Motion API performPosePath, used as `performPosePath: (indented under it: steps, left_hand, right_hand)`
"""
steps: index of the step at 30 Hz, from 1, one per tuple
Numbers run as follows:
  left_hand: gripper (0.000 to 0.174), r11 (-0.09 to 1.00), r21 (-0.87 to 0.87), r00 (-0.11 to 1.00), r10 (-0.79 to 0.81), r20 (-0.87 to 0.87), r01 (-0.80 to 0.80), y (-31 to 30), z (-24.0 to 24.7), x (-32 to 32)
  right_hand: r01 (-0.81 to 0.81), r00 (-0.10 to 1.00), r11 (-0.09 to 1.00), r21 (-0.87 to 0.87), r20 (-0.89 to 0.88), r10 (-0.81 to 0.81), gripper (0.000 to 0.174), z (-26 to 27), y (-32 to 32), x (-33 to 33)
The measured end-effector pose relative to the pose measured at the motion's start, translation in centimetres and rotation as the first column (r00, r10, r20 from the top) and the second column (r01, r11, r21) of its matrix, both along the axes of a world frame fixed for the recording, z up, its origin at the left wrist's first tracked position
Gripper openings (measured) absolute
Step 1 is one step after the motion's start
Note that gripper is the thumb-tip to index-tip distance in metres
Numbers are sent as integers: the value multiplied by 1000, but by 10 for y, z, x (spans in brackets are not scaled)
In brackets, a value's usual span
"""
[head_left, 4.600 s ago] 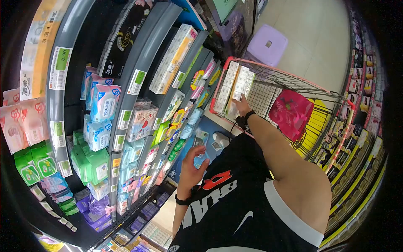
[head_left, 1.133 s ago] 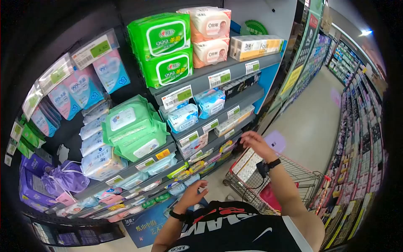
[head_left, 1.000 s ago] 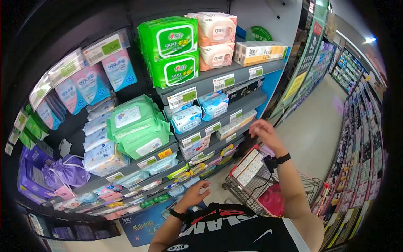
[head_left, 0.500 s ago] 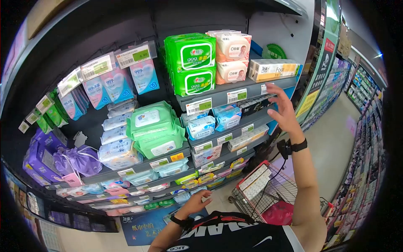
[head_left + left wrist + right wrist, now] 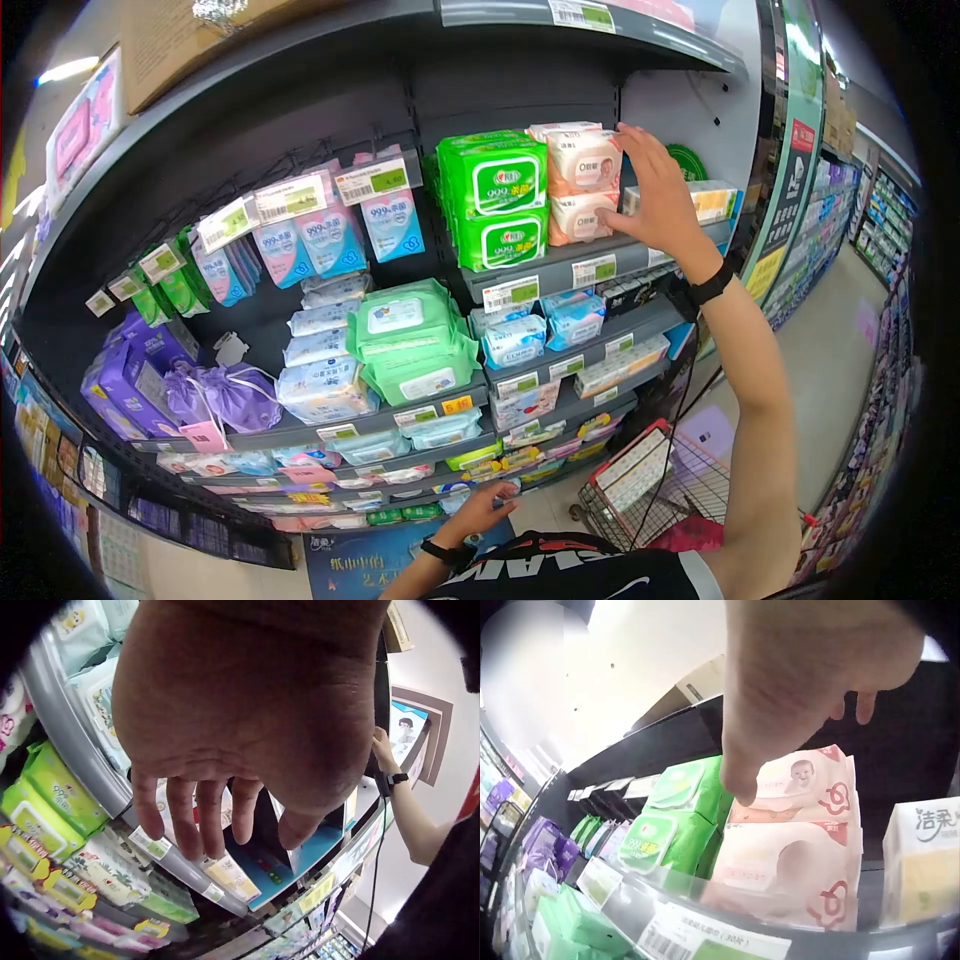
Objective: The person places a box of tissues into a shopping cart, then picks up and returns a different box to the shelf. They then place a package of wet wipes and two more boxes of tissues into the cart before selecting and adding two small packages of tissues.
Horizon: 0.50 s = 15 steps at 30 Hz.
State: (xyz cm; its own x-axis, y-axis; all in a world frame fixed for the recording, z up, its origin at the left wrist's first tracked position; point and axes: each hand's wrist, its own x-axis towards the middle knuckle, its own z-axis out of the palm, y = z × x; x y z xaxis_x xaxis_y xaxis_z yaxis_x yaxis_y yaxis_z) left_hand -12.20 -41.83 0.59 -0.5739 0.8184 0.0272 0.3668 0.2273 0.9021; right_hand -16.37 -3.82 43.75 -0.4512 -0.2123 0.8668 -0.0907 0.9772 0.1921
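Two pink packs of baby wipes (image 5: pixel 577 170) are stacked on an upper shelf. Over their right side reaches my right hand (image 5: pixel 662 200), fingers spread and stretched upward, the thumb overlapping the front of the stack. From the right wrist view, the thumb hangs before the upper pink pack (image 5: pixel 786 778), with the lower pink pack (image 5: pixel 776 859) beneath; the other fingers are beyond, partly hidden by the hand. Down by the waist, my left hand (image 5: pixel 484 510) hangs with relaxed fingers and holds nothing. Its palm (image 5: pixel 240 712) fills much of the left wrist view.
Green wipes packs (image 5: pixel 495 200) adjoin the pink stack on the left, and a tissue pack (image 5: pixel 712 203) lies to its right. An upper shelf (image 5: pixel 590 25) overhangs them. A wire shopping cart (image 5: pixel 705 470) stands below right, beside the aisle floor (image 5: pixel 800 350).
My right hand has left the cart, risen past the shelf front and come to the pink wipes packs. The head view has tilted up. My left hand stays low and relaxed.
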Motion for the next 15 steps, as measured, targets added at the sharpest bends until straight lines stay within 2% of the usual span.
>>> performPosePath:
  steps: [2, 5, 9, 10, 13, 15]
  left_hand:
    - [40, 1000, -5, 1000, 14, -17, -14, -1, -1, 0]
    - [40, 1000, 19, 998, -3, -62, 4, -1, 4, 0]
    - [38, 1000, -7, 998, -2, -66, 1, 3, 3, 0]
    - [38, 999, 46, 997, 3, -80, 0, 3, -6, 0]
    - [39, 999, 20, 998, -37, -55, 38, 4, 1, 2]
    - [38, 998, 41, 995, -42, -93, 46, 4, -7, 1]
  right_hand:
    - [-28, 999, 999, -33, 22, 29, 88, 7, 4, -12]
    - [-61, 997, 998, 19, 39, 61, 91, 13, 11, -26]
    - [-47, 997, 999, -21, 64, 48, 82, 12, 8, -31]
    - [-67, 998, 998, 9, 14, 66, 76, 12, 8, -30]
    - [18, 993, 997, -76, 114, -10, 74, 15, 6, -24]
    - [-8, 1000, 1000, 4, -3, 8, 70, 12, 3, -19]
